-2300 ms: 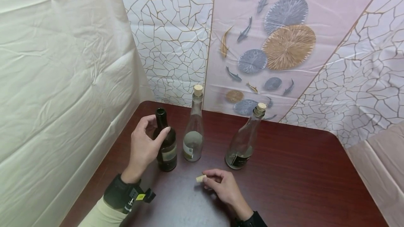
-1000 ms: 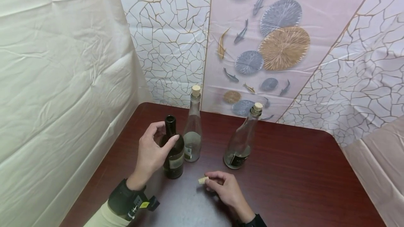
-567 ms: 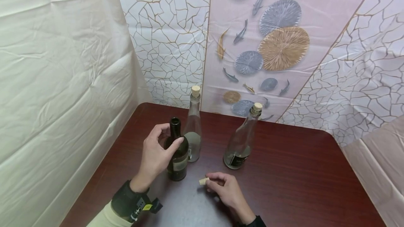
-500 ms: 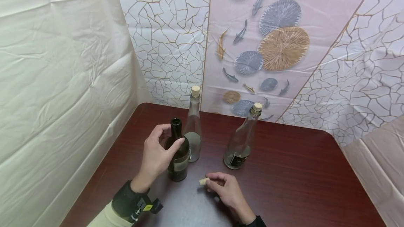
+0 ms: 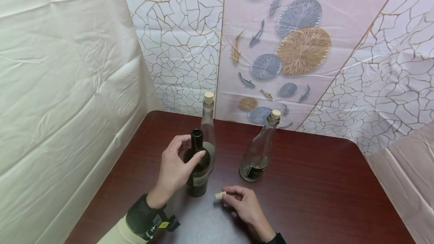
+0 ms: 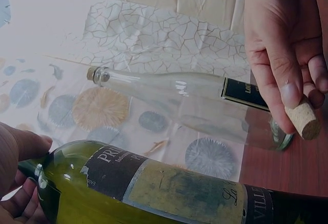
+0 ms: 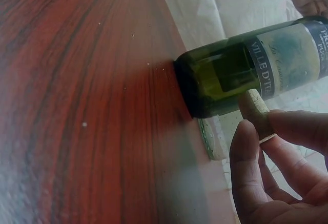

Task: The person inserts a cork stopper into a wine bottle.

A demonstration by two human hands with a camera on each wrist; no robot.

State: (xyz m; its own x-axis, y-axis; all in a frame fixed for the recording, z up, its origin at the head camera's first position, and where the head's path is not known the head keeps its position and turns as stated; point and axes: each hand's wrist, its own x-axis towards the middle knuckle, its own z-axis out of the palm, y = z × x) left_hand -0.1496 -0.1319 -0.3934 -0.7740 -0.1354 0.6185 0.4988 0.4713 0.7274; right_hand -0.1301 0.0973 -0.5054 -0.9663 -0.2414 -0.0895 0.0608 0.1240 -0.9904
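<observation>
My left hand [image 5: 176, 166] grips a dark green wine bottle [image 5: 197, 180] round its shoulder, just under the neck. The bottle stands upright on the table and its mouth has no cork in it. Labels on the same bottle [image 6: 184, 188] fill the lower part of the left wrist view. Between thumb and fingers, my right hand [image 5: 245, 204] pinches a small cork [image 5: 220, 195] low over the table, right of the bottle's base. The cork [image 7: 256, 112] points toward the bottle in the right wrist view.
A corked clear bottle [image 5: 208, 123] stands just behind the green one, partly hidden by it. Another corked clear bottle [image 5: 257, 153] stands farther right. The dark red table [image 5: 312, 183] ends at patterned cloth [image 5: 268, 67] behind and pale cloth [image 5: 74, 86] on the left.
My left hand has moved the green bottle to the right and nearer, so it now covers part of the clear bottle behind. My right hand with the cork has hardly moved.
</observation>
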